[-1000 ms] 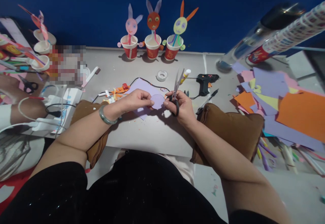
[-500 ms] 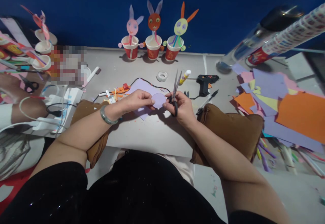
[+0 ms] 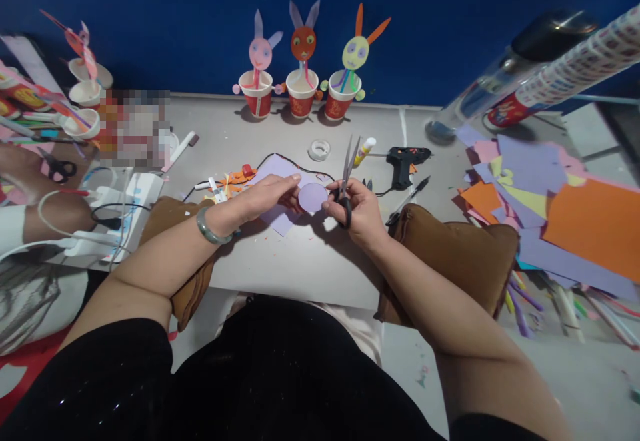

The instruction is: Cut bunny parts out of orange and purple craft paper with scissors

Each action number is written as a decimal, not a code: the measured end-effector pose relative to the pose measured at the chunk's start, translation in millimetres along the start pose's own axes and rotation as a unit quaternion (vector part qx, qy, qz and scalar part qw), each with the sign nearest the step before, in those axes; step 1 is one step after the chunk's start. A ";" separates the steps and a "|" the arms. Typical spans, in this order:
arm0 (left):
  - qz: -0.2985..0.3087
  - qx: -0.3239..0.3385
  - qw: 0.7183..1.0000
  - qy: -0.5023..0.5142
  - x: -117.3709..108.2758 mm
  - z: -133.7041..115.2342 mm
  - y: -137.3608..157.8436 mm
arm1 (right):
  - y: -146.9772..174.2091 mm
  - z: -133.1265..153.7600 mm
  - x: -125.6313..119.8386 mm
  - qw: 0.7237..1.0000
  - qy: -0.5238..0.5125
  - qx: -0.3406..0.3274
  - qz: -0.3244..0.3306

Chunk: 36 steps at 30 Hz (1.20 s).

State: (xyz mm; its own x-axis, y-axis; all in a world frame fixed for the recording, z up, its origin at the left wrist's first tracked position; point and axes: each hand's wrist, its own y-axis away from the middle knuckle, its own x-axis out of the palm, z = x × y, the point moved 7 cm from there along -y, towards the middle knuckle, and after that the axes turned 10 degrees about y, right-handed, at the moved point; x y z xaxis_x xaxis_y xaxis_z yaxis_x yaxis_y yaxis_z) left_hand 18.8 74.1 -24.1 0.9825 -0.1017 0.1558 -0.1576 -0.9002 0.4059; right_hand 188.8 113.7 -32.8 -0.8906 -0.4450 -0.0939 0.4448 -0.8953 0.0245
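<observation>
A round piece of purple paper (image 3: 313,198) is held up above the table, its right edge pinched by my right hand (image 3: 361,209). Scissors (image 3: 346,181) with black handles hang on that same hand, blades pointing away from me and slightly apart. At the circle's left edge is my left hand (image 3: 273,196), thumb lifted and apart from the fingers; whether the fingertips touch the paper I cannot tell. Under the hands lies a larger purple sheet (image 3: 280,222).
Three red paper cups (image 3: 302,98) with rabbit-faced figures stand along the blue wall. A glue gun (image 3: 403,164), a glue stick (image 3: 365,150) and a tape roll (image 3: 319,150) lie ahead. Coloured paper (image 3: 595,228) is heaped right. A co-worker's arm (image 3: 55,218) is at left.
My left thumb has lifted off the purple paper circle, and the left fingers have spread. The right hand keeps the circle and scissors nearly in place.
</observation>
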 end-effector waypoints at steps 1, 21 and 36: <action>-0.001 -0.001 1.000 -0.001 -0.1 0.3 -0.4 | -0.2 -0.7 0.4 1.000 -0.004 0.003 0.003; -0.142 0.163 0.974 -0.071 -41.5 -51.6 15.7 | 1.1 0.2 1.5 1.000 0.018 -0.013 -0.016; -0.309 0.023 0.907 -0.287 -160.0 -38.9 -16.5 | -2.4 0.4 -9.0 0.990 0.095 -0.073 -0.080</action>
State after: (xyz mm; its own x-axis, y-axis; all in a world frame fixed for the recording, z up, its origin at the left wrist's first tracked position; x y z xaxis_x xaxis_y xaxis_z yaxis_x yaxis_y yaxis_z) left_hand -139.7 121.6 -20.7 0.7740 0.2359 -0.5877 0.4312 -0.8759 0.2163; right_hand 195.6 119.8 -31.6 -0.9229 -0.2744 -0.2700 0.3215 -0.9352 -0.1486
